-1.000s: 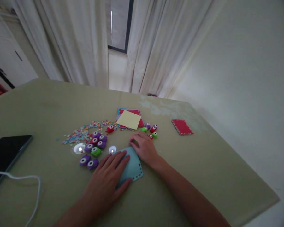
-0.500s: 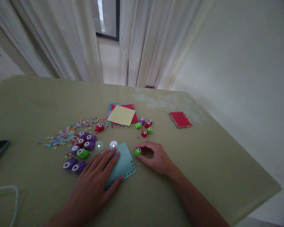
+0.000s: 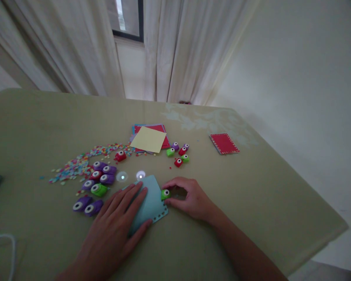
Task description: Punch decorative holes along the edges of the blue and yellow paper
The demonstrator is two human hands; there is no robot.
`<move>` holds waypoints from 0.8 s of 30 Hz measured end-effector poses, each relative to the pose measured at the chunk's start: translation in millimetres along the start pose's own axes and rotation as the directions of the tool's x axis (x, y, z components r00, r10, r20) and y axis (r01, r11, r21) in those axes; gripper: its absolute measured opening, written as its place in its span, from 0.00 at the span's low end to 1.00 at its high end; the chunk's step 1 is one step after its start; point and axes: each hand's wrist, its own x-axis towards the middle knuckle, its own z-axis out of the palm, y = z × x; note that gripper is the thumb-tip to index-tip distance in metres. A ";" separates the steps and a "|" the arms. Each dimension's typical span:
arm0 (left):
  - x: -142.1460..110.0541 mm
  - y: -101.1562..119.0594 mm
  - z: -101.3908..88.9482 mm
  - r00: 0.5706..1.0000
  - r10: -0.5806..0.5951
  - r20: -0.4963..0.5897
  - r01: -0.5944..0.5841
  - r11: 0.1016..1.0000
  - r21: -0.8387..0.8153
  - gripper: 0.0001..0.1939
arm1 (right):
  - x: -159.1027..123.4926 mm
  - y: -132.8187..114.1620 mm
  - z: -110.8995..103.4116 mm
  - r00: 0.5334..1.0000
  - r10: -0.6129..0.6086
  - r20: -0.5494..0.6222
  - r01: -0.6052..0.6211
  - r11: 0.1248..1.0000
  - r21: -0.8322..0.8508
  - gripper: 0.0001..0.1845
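Observation:
A light blue sheet of card (image 3: 148, 201) lies on the table with small punched holes along its lower right edge. My left hand (image 3: 121, 212) rests flat over its left part, fingers stretched out. Between the thumb and forefinger of my right hand (image 3: 188, 197) is a small green craft punch (image 3: 165, 194), set at the card's right edge. Several purple punches (image 3: 107, 179), a red one (image 3: 96, 175) and another green one (image 3: 99, 190) stand left of the card. A further group of small punches (image 3: 178, 162) is beyond my right hand.
Colourful paper confetti (image 3: 78, 166) is spread at the left. Behind it lies a stack of coloured cards with a yellow sheet (image 3: 149, 139) on top. A red card (image 3: 224, 143) with a punched border is at the right. A white cable (image 3: 13, 249) runs at lower left.
My right hand took hold of the green punch beside the card and brought it left onto the card's right edge. My left hand stayed on the card. The view shifted.

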 end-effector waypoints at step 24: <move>1.5 2.3 -5.6 1.000 0.013 -0.007 -0.013 1.000 0.011 0.35 | 3.6 0.0 1.9 0.996 -0.086 0.006 0.085 0.996 0.020 0.12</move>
